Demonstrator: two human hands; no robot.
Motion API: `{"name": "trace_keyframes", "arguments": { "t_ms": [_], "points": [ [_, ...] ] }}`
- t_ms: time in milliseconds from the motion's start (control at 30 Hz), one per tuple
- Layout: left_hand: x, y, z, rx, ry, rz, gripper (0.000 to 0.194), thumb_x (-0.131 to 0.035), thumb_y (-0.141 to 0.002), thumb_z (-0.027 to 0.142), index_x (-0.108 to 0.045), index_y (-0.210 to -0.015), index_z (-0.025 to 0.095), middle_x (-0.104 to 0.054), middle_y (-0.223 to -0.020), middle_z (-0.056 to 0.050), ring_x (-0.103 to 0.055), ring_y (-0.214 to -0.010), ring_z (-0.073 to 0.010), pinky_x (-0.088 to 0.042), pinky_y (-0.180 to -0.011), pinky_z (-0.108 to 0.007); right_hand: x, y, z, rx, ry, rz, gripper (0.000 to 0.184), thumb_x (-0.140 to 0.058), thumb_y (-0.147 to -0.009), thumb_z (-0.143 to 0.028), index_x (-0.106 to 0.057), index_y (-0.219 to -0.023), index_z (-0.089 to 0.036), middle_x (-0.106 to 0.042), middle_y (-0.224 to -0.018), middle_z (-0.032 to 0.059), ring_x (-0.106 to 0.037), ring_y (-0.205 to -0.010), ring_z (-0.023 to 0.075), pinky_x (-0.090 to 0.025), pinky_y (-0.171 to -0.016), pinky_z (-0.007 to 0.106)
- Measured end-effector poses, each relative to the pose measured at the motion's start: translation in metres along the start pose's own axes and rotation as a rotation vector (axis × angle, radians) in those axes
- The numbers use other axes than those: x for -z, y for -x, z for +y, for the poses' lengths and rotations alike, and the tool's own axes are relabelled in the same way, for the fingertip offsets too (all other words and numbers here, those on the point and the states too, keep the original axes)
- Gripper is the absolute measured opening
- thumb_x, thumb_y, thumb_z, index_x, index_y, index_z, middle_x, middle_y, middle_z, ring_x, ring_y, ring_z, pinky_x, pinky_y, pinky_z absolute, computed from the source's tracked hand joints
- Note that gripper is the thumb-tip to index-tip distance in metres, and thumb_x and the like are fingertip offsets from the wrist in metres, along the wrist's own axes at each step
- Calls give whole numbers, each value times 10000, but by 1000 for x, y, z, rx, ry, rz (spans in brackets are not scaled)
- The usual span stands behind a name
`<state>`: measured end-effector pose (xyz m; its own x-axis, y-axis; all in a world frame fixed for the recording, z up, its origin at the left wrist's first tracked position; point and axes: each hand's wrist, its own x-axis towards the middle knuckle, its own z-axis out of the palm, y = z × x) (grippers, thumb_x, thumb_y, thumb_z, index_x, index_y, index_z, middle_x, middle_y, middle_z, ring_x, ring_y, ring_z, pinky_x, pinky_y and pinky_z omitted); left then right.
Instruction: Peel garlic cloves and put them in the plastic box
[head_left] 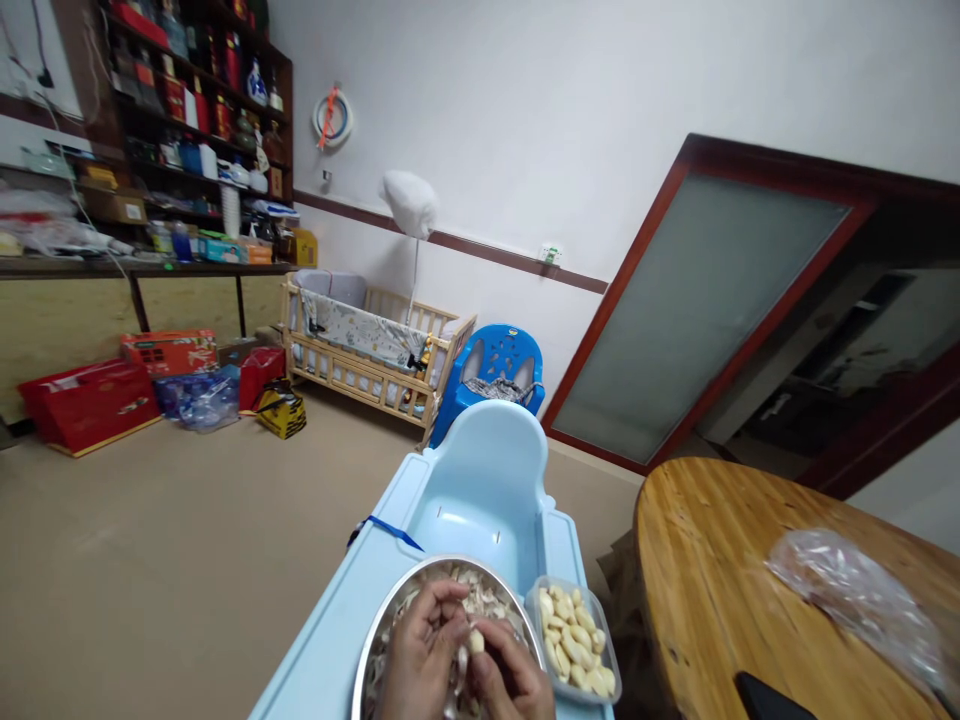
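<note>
A pale garlic clove [476,642] sits between my two hands, above a round metal bowl [365,660]. My right hand [517,675] pinches it between thumb and fingers. From the left, my left hand [424,650] is closed, its thumb and fingertips pressed against the same clove; a strip of skin hangs beside it. Papery garlic skins [487,597] fill the part of the bowl that shows; the hands hide the rest. Just right of the bowl stands a clear plastic container [614,672] with several peeled cloves [574,640] in it.
The bowl and container rest on the tray of a light blue child's chair [484,460]. To the right, a wooden table [697,560] bears a plastic bag [847,585] and a black phone [769,697]. Behind are a blue chair [501,350] and a wooden crib [360,380].
</note>
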<state>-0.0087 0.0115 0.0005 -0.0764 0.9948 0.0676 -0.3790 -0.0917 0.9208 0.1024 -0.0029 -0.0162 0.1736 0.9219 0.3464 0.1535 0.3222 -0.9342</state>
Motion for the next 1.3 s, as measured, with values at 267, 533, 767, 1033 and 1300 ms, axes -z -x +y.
{"name": "trace_keyframes", "arguments": {
  "t_ms": [267,533,767,1033,1300],
  "points": [
    [-10,5,-9,1,155,-14,261,-643,-725,425,-573,-818,192,-559,-554,56,-490,-373,-91,-404,-367,-179,2,-2,3,-526,-677,-81,366,-757,-605,-453,-704,-847,-183,-641,-485,12,-546,-378,81,-383,-404,155],
    [6,5,-7,-202,-274,19,185,-564,-798,350,-623,-734,187,-650,-666,-14,-612,-631,-176,-466,-594,-233,16,-15,-9,-624,-878,10,260,-803,-575,-332,-679,-746,-180,-696,-702,13,-563,-438,71,-431,-388,160],
    [14,2,-10,-607,-803,-198,290,-370,-874,137,-613,-722,180,-611,-655,-50,-593,-634,-195,-466,-583,-273,22,-14,-3,-611,-784,46,346,-764,-610,-384,-637,-883,-212,-699,-702,34,-553,-403,98,-428,-357,194],
    [10,1,-4,-697,-817,-290,346,-380,-776,-9,-628,-933,174,-604,-819,-95,-614,-768,-208,-523,-647,-291,18,-14,-8,-629,-715,75,337,-772,-571,-431,-600,-736,-194,-649,-563,-10,-514,-334,73,-369,-304,152],
    [0,0,18,-579,-658,-350,400,-437,-768,24,-620,-1075,204,-643,-946,-103,-629,-863,-216,-532,-725,-295,7,-13,-16,-746,-695,8,503,-686,-551,-625,-555,-580,-139,-499,-308,-53,-399,-218,30,-293,-258,111]
  ]
}}
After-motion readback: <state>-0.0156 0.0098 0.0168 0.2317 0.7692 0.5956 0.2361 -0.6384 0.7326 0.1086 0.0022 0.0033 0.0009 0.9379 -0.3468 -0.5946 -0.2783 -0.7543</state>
